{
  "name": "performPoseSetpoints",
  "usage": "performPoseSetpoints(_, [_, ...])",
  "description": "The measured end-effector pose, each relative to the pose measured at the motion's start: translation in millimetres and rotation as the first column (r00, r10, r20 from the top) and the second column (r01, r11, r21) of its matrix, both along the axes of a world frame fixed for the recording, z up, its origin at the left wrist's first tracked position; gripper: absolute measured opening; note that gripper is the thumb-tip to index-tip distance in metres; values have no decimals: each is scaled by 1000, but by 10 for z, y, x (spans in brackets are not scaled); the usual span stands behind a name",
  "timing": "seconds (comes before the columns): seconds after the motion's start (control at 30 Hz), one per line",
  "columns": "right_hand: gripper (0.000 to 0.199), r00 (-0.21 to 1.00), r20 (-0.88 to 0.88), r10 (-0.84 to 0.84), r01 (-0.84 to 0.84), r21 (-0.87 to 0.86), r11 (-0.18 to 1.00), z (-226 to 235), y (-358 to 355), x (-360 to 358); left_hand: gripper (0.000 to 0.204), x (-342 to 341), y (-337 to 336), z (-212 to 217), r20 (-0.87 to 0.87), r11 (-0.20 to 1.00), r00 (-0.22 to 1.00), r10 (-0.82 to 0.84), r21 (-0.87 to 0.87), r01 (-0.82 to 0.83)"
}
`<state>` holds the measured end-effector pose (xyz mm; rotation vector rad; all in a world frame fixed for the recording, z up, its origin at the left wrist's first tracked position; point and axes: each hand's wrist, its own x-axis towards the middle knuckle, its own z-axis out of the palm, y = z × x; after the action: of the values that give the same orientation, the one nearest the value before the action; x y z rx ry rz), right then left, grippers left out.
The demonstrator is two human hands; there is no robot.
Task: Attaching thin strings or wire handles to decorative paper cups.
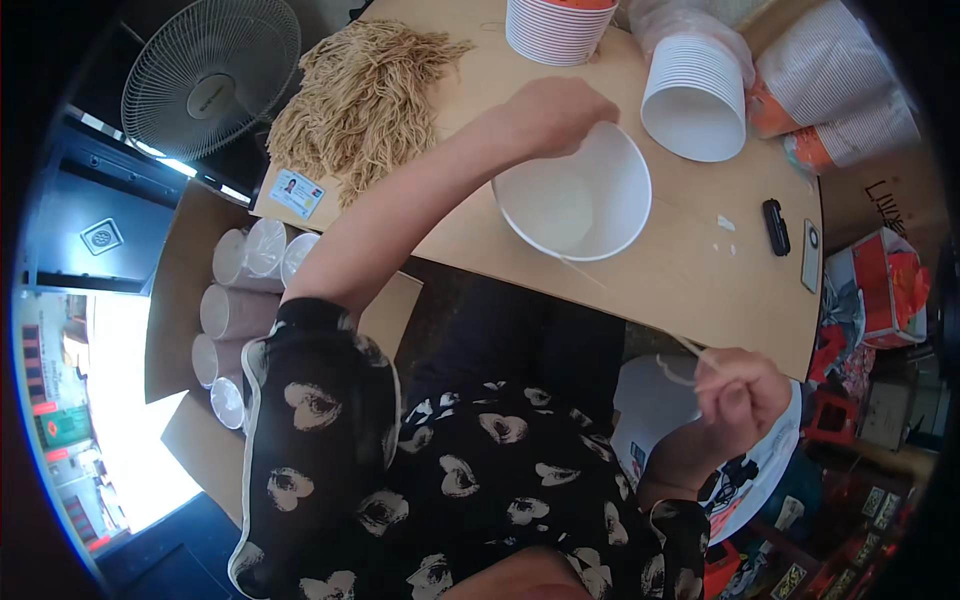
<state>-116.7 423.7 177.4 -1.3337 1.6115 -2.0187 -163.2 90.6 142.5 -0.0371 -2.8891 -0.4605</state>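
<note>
A large white paper bucket (605, 195) stands tilted at the table's near edge, its wide mouth turned toward me. My left arm reaches across the table, and my left hand (562, 115) is closed at the far rim of this bucket; the fingertips are partly hidden. Lower down on the right, my right hand (742, 398) is closed in a pinch on a thin pale string (688, 344). One length of string runs from these fingers toward the bucket's near rim, and a short end hangs curled beside them. A heap of beige strings (365, 95) lies at the table's far left.
Stacked white buckets (695, 100) lie on the right, with another stack (560, 30) at the back. A black cutter-like tool (776, 227) and a phone-like object (810, 256) lie near the right edge. A card (297, 193), a fan (212, 80) and a carton (170, 300) are left.
</note>
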Motion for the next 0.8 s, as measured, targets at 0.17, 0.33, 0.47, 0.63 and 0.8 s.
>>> performPoseSetpoints(0.17, [15,992,45,115,-120,135,984,112,-269,161,51,-347,50,-2,244,946,914,-324,75,315])
performPoseSetpoints(0.33, [12,987,46,151,-158,257,954,-78,-440,41,54,-12,-184,-19,-225,942,923,-311,52,330])
performPoseSetpoints(0.47, [15,970,125,210,-234,233,944,-142,-436,-9,63,515,-287,-18,-92,996,993,76,48,-72])
performPoseSetpoints(0.63, [16,955,226,191,-188,-35,982,-101,-391,-5,49,464,-264,-47,77,995,993,89,28,-92])
performPoseSetpoints(0.8, [20,978,206,18,-41,109,993,-55,-378,64,41,72,-473,-173,-74,988,988,-136,63,141])
